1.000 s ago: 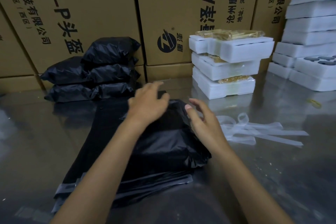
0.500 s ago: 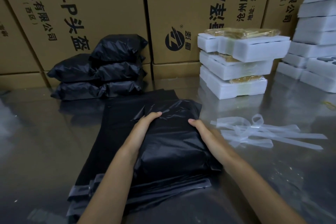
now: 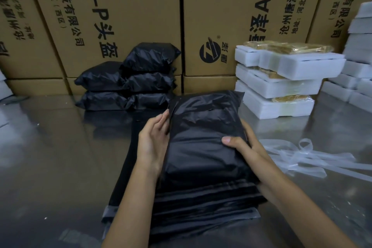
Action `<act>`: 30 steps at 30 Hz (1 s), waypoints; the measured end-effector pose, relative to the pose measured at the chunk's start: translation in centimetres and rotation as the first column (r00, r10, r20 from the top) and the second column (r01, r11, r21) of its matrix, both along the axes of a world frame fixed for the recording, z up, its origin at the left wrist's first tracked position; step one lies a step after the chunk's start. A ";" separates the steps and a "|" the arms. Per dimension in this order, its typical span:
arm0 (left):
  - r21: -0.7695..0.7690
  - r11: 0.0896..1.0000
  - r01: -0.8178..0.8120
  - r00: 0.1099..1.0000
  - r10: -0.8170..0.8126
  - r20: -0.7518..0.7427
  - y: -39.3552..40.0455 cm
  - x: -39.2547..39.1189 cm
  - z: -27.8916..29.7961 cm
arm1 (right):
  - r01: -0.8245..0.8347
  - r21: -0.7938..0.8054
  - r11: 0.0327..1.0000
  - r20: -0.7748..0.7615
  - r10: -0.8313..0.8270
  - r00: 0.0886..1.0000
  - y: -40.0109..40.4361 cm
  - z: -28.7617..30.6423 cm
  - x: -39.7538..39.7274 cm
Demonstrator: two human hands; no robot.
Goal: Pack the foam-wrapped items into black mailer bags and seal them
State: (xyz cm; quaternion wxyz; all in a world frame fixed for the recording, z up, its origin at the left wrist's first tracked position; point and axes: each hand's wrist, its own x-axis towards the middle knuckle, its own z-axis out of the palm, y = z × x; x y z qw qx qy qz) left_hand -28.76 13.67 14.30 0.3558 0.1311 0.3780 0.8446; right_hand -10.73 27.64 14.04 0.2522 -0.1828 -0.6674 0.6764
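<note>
A filled black mailer bag (image 3: 203,137) is raised off the table between both hands, its far end tipped up. My left hand (image 3: 154,143) grips its left side with fingers curled round the edge. My right hand (image 3: 244,145) holds the right side, thumb pressed on top and fingers hidden underneath. Below it lies a flat stack of empty black mailer bags (image 3: 193,209) with grey seal strips. Three foam-wrapped items (image 3: 281,80) with yellowish contents are stacked at the back right.
Several packed black bags (image 3: 128,78) are piled at the back left against large cardboard boxes (image 3: 130,6). Peeled clear seal strips (image 3: 314,159) lie right of my hands. Bare white foam trays (image 3: 360,56) stand at the far right. The table (image 3: 50,157) is shiny metal.
Both hands have gone from pressing the bag flat on the stack to gripping its sides and lifting it, its far end now tipped upward.
</note>
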 end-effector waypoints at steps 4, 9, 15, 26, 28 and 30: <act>-0.020 0.999 -0.038 0.999 0.038 -0.013 -1.2 -3.4 1.1 | 0.077 -0.066 0.995 -0.084 -0.082 0.993 1.1 3.6 -4.4; -0.003 0.999 0.044 0.952 -0.043 -0.303 -1.4 -8.0 7.8 | -0.009 -0.063 0.998 -0.177 -0.002 0.984 1.5 10.3 -11.7; 0.068 0.889 -0.453 0.805 0.441 -0.397 4.0 -19.0 18.6 | 0.030 -0.140 0.990 -0.240 -0.063 0.969 4.7 20.6 -25.0; -0.289 0.661 -0.693 0.572 0.260 -0.778 11.6 -28.7 17.4 | 0.123 0.133 0.983 0.089 -0.135 0.987 10.2 17.5 -35.0; -0.268 0.600 -0.754 0.519 0.293 -0.803 12.1 -28.5 17.3 | 0.153 0.238 0.959 0.112 -0.184 0.977 10.8 17.8 -35.8; -0.250 0.559 -0.790 0.490 0.331 -0.806 12.6 -28.3 17.2 | 0.148 0.334 0.931 0.133 -0.202 0.970 11.1 18.2 -36.3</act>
